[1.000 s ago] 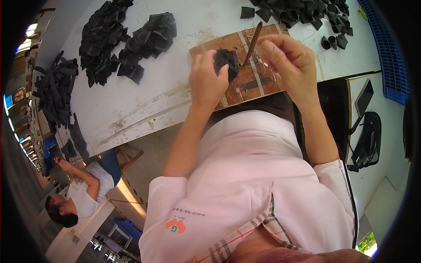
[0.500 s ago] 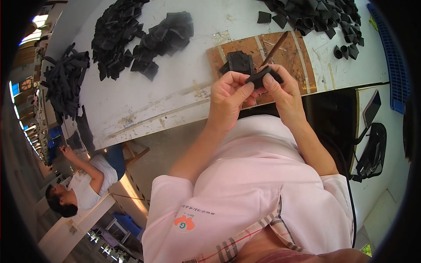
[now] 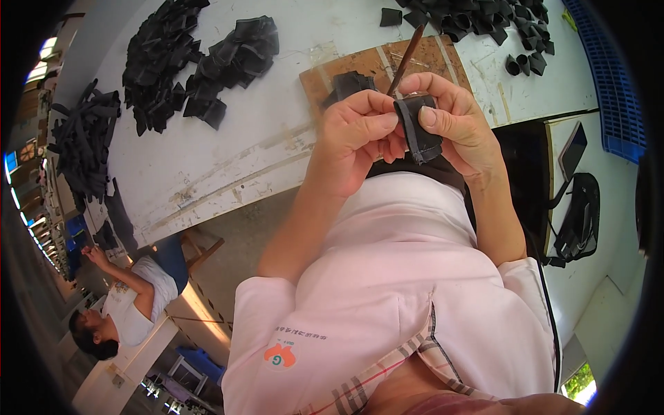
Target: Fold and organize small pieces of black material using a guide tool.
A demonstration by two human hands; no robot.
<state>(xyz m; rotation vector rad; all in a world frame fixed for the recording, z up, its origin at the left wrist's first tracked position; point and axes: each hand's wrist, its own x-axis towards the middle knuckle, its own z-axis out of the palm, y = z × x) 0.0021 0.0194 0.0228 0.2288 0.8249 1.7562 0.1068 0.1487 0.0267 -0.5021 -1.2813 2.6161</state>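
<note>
Both my hands hold one small black fabric piece (image 3: 420, 135) above the table's front edge. My left hand (image 3: 356, 135) pinches its left edge between thumb and fingers. On the piece's other side, the thumb of my right hand (image 3: 460, 128) presses its face, with the fingers curled behind. A slim brown stick (image 3: 408, 59) slants up just beyond my hands; its lower end is hidden, and I cannot tell whether a finger touches it. Other black fabric pieces (image 3: 353, 84) lie on the brown board (image 3: 315, 79) behind my left hand.
On the white table (image 3: 277, 117) are heaps of black pieces (image 3: 162, 59) at the left and rolled ones (image 3: 477, 17) at far right. Long black strips (image 3: 83, 145) pile at the left end. A blue basket (image 3: 612, 97) and black bag (image 3: 579, 218) are at right. A seated person (image 3: 135, 297) is at lower left.
The black fabric piece has turned from lying nearly level to upright, its broad face showing, and come nearer my body. My right hand has risen around its far side. The whole view has shifted slightly.
</note>
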